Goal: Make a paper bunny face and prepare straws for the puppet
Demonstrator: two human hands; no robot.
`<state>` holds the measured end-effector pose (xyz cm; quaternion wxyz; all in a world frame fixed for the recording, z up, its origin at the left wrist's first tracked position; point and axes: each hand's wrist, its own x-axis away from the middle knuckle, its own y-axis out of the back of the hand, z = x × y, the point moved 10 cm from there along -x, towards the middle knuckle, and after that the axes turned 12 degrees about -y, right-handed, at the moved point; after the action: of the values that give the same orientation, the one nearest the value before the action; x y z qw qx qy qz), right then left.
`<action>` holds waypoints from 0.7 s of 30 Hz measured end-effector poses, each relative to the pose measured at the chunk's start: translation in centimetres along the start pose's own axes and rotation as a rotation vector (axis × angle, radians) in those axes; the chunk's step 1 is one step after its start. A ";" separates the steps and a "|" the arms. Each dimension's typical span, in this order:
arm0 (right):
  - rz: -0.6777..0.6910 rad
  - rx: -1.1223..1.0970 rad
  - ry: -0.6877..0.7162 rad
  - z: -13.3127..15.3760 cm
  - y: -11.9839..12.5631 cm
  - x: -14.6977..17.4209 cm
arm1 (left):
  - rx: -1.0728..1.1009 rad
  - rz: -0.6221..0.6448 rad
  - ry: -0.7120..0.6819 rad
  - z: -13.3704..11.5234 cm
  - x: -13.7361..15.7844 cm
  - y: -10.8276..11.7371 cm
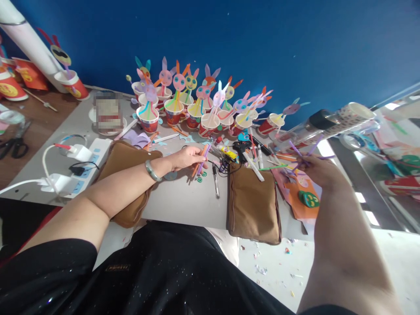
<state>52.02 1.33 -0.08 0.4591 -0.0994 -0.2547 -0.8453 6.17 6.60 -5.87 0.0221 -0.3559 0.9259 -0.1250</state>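
My left hand [186, 159], with a bangle at the wrist, is closed on a small bunch of thin purple and orange strips [204, 158] above the middle of the table. Whether they are paper or straws I cannot tell. Over the right side of the table, my right hand [317, 169] grips several thin purple strips [295, 148] that fan out from its fingers. Small green round pieces [199, 179] lie beneath my left hand, near a pen [215, 181]. Orange paper [300, 192] with a green cut-out [309, 199] lies below my right hand.
Red paper cups [174, 117] with rabbit-faced figures stand along the blue wall. Brown fabric pouches [252, 205] lie on both sides. A hot glue gun [242, 148], markers and scraps fill the centre right. A power strip [87, 168] is at left; a clear cylinder [328, 124] at right.
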 end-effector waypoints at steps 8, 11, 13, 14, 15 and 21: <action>0.017 0.071 -0.042 -0.1 0.3 0.1 | 0.003 -0.015 0.012 -0.2 0.1 -0.1; 0.019 0.097 -0.051 0.1 0.3 0.0 | 0.004 -0.011 0.016 -0.2 0.1 -0.2; 0.029 0.106 -0.050 0.2 0.4 0.0 | 0.008 -0.015 0.021 -0.1 0.1 -0.1; 0.037 0.110 -0.050 0.2 0.5 0.0 | 0.009 -0.021 0.023 -0.1 0.1 -0.1; 0.050 0.114 -0.053 0.2 0.5 0.0 | 0.011 -0.026 0.025 -0.1 0.1 -0.1; 0.086 0.224 -0.013 0.9 0.3 0.3 | 0.014 -0.021 0.020 0.0 0.1 0.0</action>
<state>52.04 1.44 0.92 0.5015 -0.0638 -0.3461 -0.7903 6.15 6.53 -5.85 0.0143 -0.3643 0.9213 -0.1353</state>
